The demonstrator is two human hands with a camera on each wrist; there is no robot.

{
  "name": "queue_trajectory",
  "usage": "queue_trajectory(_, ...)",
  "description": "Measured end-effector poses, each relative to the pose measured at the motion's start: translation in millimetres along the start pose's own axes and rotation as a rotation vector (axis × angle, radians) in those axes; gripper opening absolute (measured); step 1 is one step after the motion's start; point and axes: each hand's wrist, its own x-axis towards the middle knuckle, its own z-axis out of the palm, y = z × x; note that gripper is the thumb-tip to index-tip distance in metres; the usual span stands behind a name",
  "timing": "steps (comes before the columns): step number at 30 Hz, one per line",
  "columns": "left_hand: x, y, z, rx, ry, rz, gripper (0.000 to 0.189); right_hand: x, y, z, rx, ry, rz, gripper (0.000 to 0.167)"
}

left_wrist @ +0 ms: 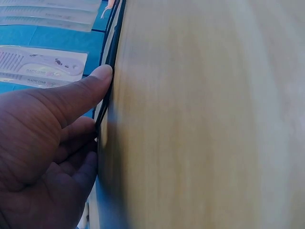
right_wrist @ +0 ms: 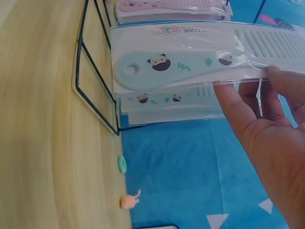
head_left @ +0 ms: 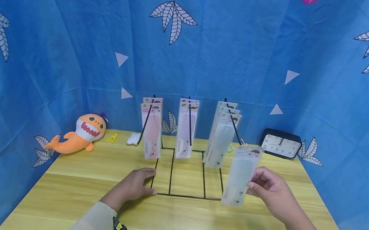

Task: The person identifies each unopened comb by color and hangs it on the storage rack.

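My right hand (head_left: 272, 191) pinches the edge of a light green plastic comb in a clear packet (head_left: 241, 176). The packet hangs upright, its top close to the tip of the rack's right hook (head_left: 236, 131). In the right wrist view the comb (right_wrist: 167, 67) shows small cartoon faces on its handle. My left hand (head_left: 133, 185) holds the front left corner of the black wire display rack (head_left: 186, 196), thumb at the front wire (left_wrist: 110, 81) and fingers at the side. Packaged combs hang on three hooks: pink (head_left: 153, 134) left, purple (head_left: 185, 131) middle, green (head_left: 220, 140) right.
An orange shark plush (head_left: 81, 133) sits at the left back, beside a yellow clip (head_left: 112, 138) and a small white item (head_left: 133, 138). A black clock (head_left: 280, 143) stands at the right back. A green ring (head_left: 230, 149) lies behind the rack. Blue curtain surrounds the wooden table.
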Motion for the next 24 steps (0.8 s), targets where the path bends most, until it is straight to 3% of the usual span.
queue_trajectory(24, -0.5, 0.0, 0.8, -0.007, 0.002, 0.003, 0.071, 5.2, 6, 12, -0.011, 0.025, 0.146, 0.019)
